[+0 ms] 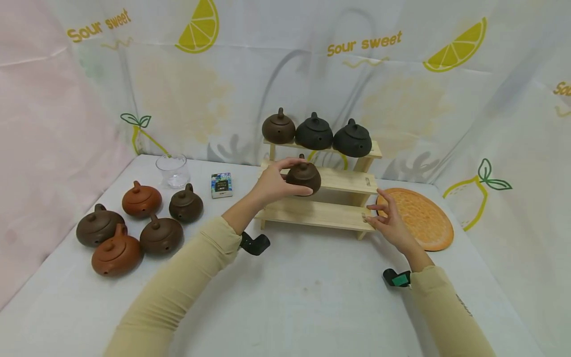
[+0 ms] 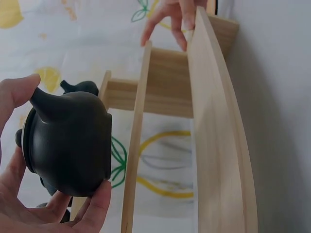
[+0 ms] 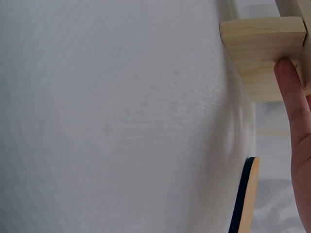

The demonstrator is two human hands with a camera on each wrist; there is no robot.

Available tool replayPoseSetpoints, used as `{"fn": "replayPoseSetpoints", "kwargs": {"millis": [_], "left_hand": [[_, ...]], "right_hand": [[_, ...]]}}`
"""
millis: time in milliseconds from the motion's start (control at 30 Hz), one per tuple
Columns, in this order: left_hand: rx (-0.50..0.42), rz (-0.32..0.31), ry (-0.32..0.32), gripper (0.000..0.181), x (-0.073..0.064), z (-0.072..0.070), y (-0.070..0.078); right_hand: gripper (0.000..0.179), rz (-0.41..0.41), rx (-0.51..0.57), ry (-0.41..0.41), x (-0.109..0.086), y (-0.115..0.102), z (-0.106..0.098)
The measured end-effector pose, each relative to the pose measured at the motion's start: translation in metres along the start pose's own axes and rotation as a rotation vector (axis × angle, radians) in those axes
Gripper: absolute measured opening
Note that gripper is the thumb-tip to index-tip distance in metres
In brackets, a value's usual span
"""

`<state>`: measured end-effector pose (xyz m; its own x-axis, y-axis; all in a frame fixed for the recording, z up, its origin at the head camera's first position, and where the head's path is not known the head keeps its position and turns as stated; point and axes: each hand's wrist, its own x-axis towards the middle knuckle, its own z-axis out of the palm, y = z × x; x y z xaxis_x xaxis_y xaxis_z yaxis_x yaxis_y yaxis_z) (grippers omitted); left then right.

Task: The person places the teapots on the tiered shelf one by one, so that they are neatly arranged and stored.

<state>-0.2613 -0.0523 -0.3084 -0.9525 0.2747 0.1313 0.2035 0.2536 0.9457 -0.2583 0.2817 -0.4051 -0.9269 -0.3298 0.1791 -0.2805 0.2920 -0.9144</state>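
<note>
A dark brown teapot [image 1: 305, 177] with a lid knob and spout is gripped by my left hand [image 1: 282, 182], thumb and fingers around its body. The left wrist view shows the teapot's [image 2: 73, 141] flat base apart from the middle shelf board [image 2: 136, 141]. My right hand [image 1: 391, 223] holds the right end of the stepped wooden display rack [image 1: 312, 214]. In the right wrist view its thumb [image 3: 290, 90] presses on the rack's end support [image 3: 262, 58]; the other fingers are mostly hidden there. One brown teapot [image 1: 278, 129] and two black teapots [image 1: 314, 132] stand on the top shelf.
Several brown and reddish teapots [image 1: 117, 254] stand at the left of the white table. Behind them are a clear glass cup [image 1: 173, 171] and a small patterned box [image 1: 221, 185]. A round pizza-like board [image 1: 417, 218] lies right of the rack, and a printed curtain hangs behind.
</note>
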Motion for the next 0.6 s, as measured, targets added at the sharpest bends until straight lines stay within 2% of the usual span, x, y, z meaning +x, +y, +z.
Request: {"fn": "replayPoseSetpoints", "kwargs": {"millis": [267, 400, 600], "left_hand": [[-0.032, 0.003, -0.024, 0.062, 0.013, 0.022, 0.002], [-0.006, 0.002, -0.036, 0.061, 0.022, 0.034, 0.004], [-0.016, 0.014, -0.058, 0.062, 0.036, 0.049, 0.008]], "right_hand": [[0.079, 0.015, 0.002, 0.007, 0.0, -0.002, 0.001], [0.08, 0.017, 0.003, 0.008, 0.0, -0.003, 0.002], [0.08, 0.004, 0.015, 0.009, 0.0, -0.003, 0.002]]}}
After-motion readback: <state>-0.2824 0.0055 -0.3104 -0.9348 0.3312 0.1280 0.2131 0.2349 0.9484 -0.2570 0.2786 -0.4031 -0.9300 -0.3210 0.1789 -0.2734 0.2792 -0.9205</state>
